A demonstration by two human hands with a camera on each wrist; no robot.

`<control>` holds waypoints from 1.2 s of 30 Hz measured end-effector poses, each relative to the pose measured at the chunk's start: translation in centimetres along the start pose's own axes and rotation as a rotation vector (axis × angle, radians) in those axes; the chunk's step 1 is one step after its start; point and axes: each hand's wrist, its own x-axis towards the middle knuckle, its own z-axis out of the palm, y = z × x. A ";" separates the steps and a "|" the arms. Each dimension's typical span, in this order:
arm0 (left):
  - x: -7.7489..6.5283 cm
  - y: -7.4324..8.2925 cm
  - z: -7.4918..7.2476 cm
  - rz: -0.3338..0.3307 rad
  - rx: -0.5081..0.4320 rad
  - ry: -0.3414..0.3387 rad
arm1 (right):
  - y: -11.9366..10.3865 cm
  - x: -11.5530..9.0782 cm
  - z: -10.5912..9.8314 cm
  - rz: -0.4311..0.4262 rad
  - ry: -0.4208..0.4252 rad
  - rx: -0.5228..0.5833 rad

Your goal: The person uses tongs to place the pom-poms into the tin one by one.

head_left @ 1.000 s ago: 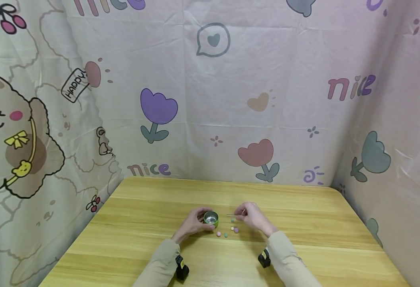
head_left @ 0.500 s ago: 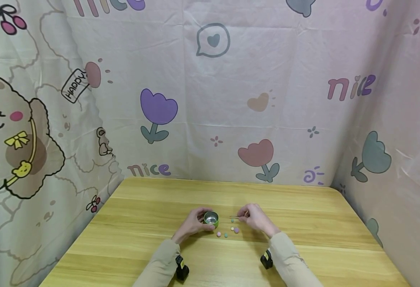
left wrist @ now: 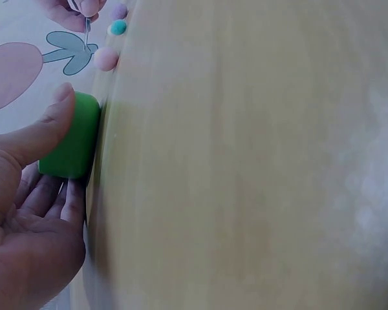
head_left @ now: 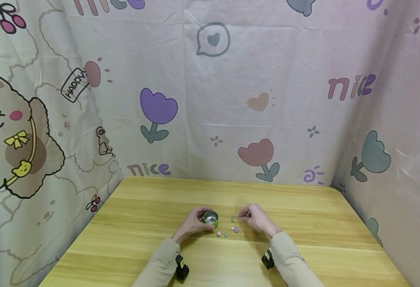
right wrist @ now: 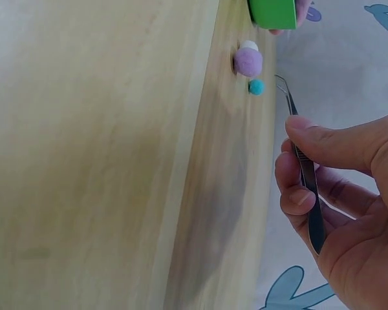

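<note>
Tweezers [right wrist: 315, 223] clamped in right hand [head_left: 257, 218], tips near teal ball [right wrist: 256, 86], lower centre of head view. Left hand [head_left: 194, 224] wrapped round green tin [left wrist: 77, 142]. Off-centre pinch could send ball rolling into purple ball [right wrist: 248, 62].

The site presents as a makeshift recording booth. Printed cloth [head_left: 210, 91], bearing tulips [head_left: 158, 107], a cartoon animal [head_left: 23, 139] and "nice" lettering [head_left: 344, 91], screens the back and both sides of a wood-grain table [head_left: 217, 263]. Black devices [head_left: 182, 272] beside both sleeves [head_left: 157, 261] support this finding. The type of building beyond cannot be determined.
</note>
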 end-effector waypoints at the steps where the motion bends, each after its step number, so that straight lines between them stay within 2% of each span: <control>1: 0.0 0.0 0.0 0.001 0.001 0.000 | 0.0 0.0 0.0 0.000 0.001 0.000; 19: -0.1 0.1 0.0 -0.016 -0.003 -0.001 | -0.3 -0.2 -0.1 0.008 0.009 -0.013; 30: -0.2 0.2 0.0 -0.024 -0.011 0.002 | -0.4 -0.1 0.0 0.038 -0.015 0.005; 36: -0.1 0.1 0.0 -0.017 -0.013 -0.001 | -0.3 -0.1 0.0 0.020 -0.019 -0.011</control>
